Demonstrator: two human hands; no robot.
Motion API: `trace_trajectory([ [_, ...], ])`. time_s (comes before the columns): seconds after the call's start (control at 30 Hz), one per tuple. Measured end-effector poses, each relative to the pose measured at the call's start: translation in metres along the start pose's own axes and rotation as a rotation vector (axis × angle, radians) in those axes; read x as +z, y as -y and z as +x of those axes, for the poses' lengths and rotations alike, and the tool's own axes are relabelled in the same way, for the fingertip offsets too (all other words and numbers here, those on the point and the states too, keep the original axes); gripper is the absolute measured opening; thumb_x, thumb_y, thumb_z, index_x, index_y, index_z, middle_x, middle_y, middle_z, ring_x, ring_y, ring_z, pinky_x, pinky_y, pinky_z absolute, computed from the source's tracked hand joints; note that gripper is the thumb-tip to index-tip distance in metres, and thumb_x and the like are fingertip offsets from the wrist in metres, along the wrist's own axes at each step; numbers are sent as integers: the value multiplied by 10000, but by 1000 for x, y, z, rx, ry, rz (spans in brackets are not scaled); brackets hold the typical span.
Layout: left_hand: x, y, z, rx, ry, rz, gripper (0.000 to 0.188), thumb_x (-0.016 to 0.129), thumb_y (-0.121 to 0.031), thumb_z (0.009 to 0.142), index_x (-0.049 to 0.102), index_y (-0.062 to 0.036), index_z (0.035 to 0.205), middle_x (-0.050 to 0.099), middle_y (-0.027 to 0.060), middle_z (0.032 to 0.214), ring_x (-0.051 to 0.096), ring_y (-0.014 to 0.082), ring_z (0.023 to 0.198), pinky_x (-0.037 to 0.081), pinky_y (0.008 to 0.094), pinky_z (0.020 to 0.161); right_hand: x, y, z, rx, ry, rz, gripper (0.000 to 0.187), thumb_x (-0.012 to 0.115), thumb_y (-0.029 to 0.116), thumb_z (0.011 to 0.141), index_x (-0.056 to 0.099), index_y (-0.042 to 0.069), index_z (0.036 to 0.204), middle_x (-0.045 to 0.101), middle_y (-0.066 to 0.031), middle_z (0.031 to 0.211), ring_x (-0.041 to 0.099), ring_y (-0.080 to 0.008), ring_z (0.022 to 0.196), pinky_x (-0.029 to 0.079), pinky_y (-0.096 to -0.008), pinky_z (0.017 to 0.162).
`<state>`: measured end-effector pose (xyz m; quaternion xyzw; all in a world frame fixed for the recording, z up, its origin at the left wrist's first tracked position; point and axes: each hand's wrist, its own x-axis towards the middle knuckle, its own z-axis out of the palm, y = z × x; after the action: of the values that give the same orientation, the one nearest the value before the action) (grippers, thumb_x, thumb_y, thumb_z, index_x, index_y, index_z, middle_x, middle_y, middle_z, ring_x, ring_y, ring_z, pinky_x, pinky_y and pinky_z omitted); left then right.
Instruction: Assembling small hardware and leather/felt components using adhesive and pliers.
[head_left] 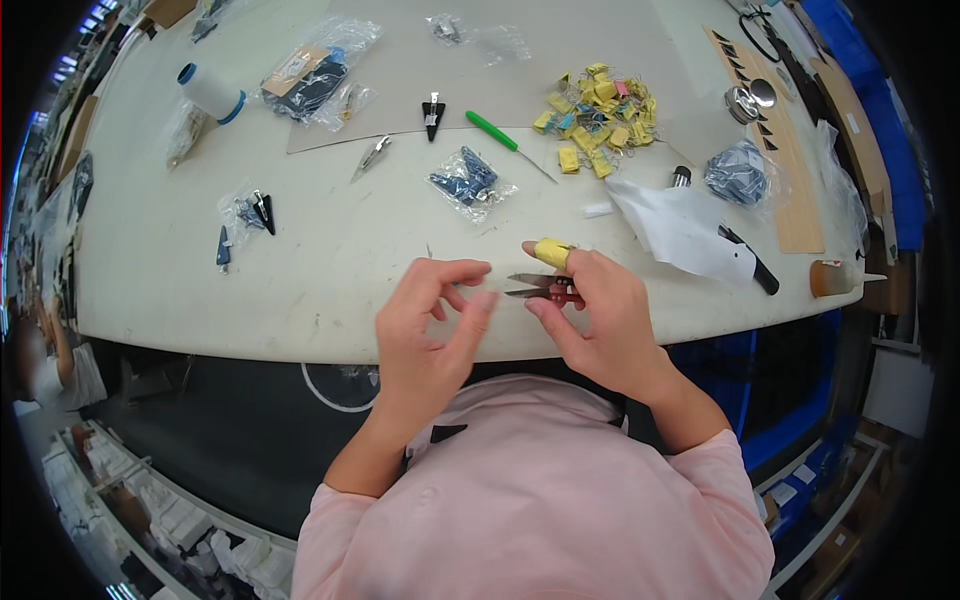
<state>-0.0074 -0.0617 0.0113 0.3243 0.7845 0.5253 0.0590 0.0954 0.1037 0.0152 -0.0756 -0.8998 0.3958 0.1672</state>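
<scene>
My right hand (600,305) holds a pair of thread snips (545,288) with dark blades and reddish handles, the blades pointing left. Yellow tape (553,252) wraps one finger of that hand. Opposite the blade tips is my left hand (428,310), its thumb and forefinger apart and the other fingers curled; I see nothing between them. Both hands are above the table's near edge. Beyond them lie a clear bag of dark blue pieces (466,180), a black pointed clip (432,118), a silver pointed clip (371,158) and a green-handled thin tool (492,131).
A pile of yellow binder clips (600,112) sits at the far right of the white table (330,240). Nearer are a white sheet (680,235), a black-handled tool (760,265) and a bottle (835,278). A thread cone (210,95) and bagged parts (242,215) lie left.
</scene>
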Motion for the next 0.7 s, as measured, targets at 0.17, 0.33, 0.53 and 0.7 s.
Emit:
trace_trajectory([
  [0.17,11,-4,-16,-174,255,-399,47,675,-24,862,659,-6,903,590,36,805,519,73,598,422,237,535,-4,2,-18,-98,56,-81,471,766,97,702,608,33,1141,538,-39,659,489,-210,545,383,-325,498],
  [0.33,7,-3,-38,-54,199,-248,55,627,11,879,617,9,826,546,10,719,439,46,532,328,211,469,-22,3,-26,-73,235,-116,434,773,103,704,621,19,1102,540,-46,657,511,-194,551,407,-316,502],
  [0.53,-17,10,-59,-149,343,-204,213,602,-43,900,577,-3,692,494,24,536,452,80,476,342,245,465,-18,-9,-4,117,98,-96,378,758,100,732,630,31,1081,555,-64,754,596,-193,629,464,-282,526],
  [0.7,-19,12,-49,-84,94,-19,170,619,-80,894,655,-5,746,583,66,633,519,165,520,403,288,505,18,-9,23,-17,161,-112,306,724,103,747,629,50,1033,568,-58,924,616,-237,663,490,-328,552],
])
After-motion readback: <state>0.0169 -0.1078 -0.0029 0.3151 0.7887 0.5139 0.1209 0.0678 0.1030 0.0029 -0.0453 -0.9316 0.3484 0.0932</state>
